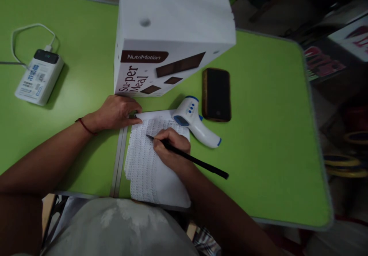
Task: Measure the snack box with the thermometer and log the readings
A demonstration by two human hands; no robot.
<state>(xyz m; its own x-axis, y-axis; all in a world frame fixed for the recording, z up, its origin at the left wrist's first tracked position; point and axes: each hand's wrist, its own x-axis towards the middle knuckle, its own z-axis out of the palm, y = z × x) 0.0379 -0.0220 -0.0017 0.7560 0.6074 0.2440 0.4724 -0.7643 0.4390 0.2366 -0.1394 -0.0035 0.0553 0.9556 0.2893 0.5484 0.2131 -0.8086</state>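
Several sheets of paper (143, 171), covered in rows of small handwriting, lie in front of me. My left hand (117, 112) is at their top left corner, thumb below and fingers above, closed around the edge. A small dark piece shows between those fingers, too little to name. My right hand (172, 146) rests on the sheets and grips a long black pen (201, 162), its tip on or just over the written rows. A white and blue infrared thermometer (195, 122) lies across the top right of the paper, just beyond my right hand.
Behind the paper stands a tall white box (178, 22) marked NutriMotion. A phone (216, 95) lies right of the thermometer. On the left, a white power bank (40, 76) has a cable plugged in. All rest on a green table (273, 133) with a metal seam.
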